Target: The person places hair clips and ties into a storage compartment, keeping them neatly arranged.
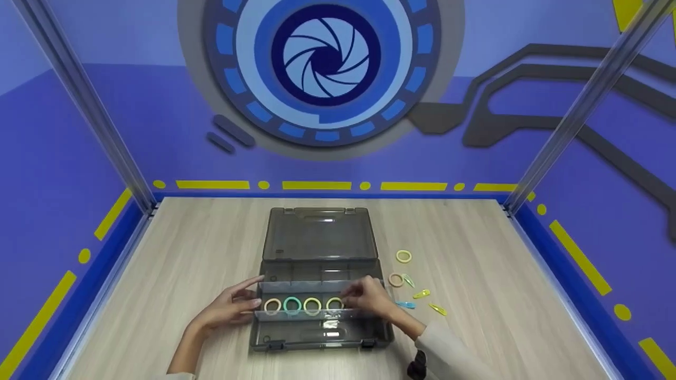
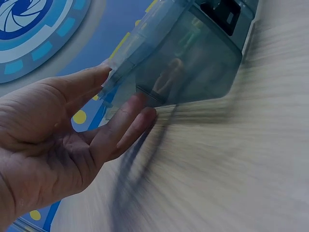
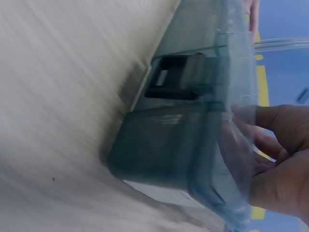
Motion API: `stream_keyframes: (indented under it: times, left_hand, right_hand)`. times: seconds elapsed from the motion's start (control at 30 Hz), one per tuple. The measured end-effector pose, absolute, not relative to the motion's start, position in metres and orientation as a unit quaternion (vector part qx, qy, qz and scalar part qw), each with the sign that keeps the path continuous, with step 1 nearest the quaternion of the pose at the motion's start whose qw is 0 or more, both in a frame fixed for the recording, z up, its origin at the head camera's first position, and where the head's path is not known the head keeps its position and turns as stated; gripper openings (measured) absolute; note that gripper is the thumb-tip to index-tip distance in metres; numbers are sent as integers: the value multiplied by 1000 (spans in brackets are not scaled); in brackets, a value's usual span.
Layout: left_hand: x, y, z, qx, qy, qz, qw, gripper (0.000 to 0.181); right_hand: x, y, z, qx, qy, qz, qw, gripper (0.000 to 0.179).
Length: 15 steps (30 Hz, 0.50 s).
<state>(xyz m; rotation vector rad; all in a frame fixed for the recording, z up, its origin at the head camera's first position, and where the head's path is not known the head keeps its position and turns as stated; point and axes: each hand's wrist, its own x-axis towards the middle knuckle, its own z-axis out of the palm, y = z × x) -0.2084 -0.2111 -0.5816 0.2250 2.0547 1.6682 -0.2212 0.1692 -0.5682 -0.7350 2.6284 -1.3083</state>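
Head cam: we see a see-thru plastic box (image 1: 303, 331) on wood-grain bench (image 1: 195, 253), lid (image 1: 319, 235) toward back edge, round rings (image 1: 285, 306) inside. L hand (image 1: 224, 311): fingers spread; R hand (image 1: 371, 298): bent, can't tell if pinching.

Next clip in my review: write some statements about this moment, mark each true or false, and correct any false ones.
1. The box has its lid open. True.
2. The left hand is above the lid. False: it is at the box's left side.
3. A teal ring is inside the box. True.
4. Every visible ring is inside the box. False: a yellow ring lies on the table.
5. Yellow hair clips lie right of the box. True.
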Motion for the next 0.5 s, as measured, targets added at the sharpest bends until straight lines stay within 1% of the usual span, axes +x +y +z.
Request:
stream_keyframes:
  times: [0.23, 0.33, 0.5]
  left_hand:
    - [-209, -212, -581, 81, 753, 608, 238, 69]
    - [-208, -212, -581, 81, 753, 609, 235, 69]
    - [-205, -209, -583, 88, 745, 617, 238, 71]
  right_hand:
    - [-224, 185, -548, -217, 847, -478, 89, 15]
    - [-226, 194, -540, -199, 845, -489, 87, 16]
    - [-230, 220, -533, -176, 850, -493, 61, 16]
